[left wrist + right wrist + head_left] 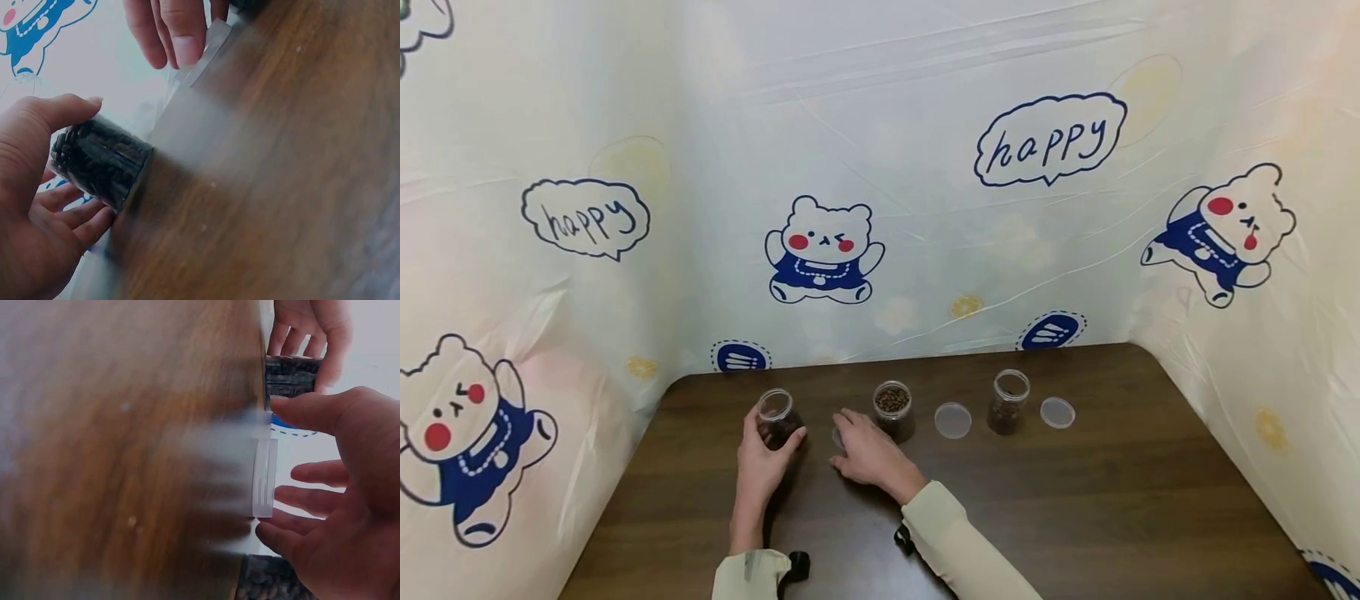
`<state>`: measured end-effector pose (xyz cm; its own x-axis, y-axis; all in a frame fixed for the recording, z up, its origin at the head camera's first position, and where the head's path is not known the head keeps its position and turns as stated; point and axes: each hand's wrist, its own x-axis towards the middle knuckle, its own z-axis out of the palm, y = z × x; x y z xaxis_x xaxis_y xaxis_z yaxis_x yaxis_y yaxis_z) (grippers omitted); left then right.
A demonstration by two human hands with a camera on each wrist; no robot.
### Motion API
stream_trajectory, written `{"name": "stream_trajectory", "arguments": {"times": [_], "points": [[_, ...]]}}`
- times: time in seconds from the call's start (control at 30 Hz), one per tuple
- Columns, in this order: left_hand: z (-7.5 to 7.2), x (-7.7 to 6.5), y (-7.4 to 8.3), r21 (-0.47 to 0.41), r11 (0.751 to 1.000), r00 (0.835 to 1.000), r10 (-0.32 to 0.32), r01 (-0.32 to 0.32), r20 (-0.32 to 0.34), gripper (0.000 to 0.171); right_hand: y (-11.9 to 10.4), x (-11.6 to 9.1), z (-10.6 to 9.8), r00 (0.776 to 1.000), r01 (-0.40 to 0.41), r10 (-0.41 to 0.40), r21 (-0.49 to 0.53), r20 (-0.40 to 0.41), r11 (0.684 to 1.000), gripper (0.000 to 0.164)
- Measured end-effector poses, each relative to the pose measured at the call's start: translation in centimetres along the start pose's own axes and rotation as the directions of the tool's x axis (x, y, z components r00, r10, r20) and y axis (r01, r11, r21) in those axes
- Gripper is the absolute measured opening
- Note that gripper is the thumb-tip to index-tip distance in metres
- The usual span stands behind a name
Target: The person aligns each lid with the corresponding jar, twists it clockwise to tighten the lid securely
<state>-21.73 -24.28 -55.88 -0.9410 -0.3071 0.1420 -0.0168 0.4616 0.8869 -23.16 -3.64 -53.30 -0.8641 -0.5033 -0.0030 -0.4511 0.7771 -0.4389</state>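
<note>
My left hand (762,467) grips a clear jar (777,407) at the table's left, thumb on one side and fingers round the other. Dark, bean-like pieces (100,159) fill its lower part, and its top has no lid on. Just to the right, my right hand (871,452) reaches low over a translucent round lid (265,478) lying on the table. Its thumb and fingers are spread about that lid, with the thumb apart from the rim and the fingertips close to its edge. In the head view this hand hides most of the lid.
An uncovered jar of brown beans (892,402) stands behind my right hand. Farther right come a flat lid (952,420), another uncovered jar with dark contents (1009,404) and a second flat lid (1057,412). A printed curtain (925,250) encloses the brown wooden table (1075,517).
</note>
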Motion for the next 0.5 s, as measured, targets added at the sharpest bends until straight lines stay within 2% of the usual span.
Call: {"name": "stream_trajectory", "arguments": {"times": [0.2,0.5], "points": [[-0.10,0.34,-0.21,-0.008,1.000,1.000,0.029,-0.029,-0.010,0.087,-0.47,0.57,0.35,0.999,-0.026,0.023,-0.069,-0.037,0.997,0.054],[-0.12,0.29,-0.12,0.016,0.998,0.998,0.062,-0.062,-0.021,0.075,-0.56,0.73,0.29,0.997,-0.005,-0.004,-0.132,-0.071,0.991,0.039]]}}
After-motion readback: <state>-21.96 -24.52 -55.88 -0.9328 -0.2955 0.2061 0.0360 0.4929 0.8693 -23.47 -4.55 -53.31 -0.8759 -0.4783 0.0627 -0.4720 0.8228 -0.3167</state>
